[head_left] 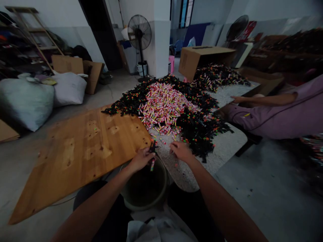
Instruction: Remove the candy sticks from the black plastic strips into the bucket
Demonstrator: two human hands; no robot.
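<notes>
My left hand [141,159] is closed around a small black toy gun [152,146] with an orange tip. A colourful tube [152,164] hangs below the same fingers, over the bucket [164,188]. My right hand [180,151] is just above the speckled grey tabletop [186,178], its fingers curled together; whatever they may hold is hidden. Beyond both hands lies a heap of pink and yellow printed tubes [164,104]. Black toy guns [199,131] with orange and green bits are piled around that heap. A few loose tubes [163,141] lie between my hands.
A wooden board [83,144] extends to the left. Another person's arm [267,99] reaches in at right. A cardboard box [189,62] on its side spills more pieces at the back. A standing fan [139,33] and stuffed sacks [27,101] are on the floor beyond.
</notes>
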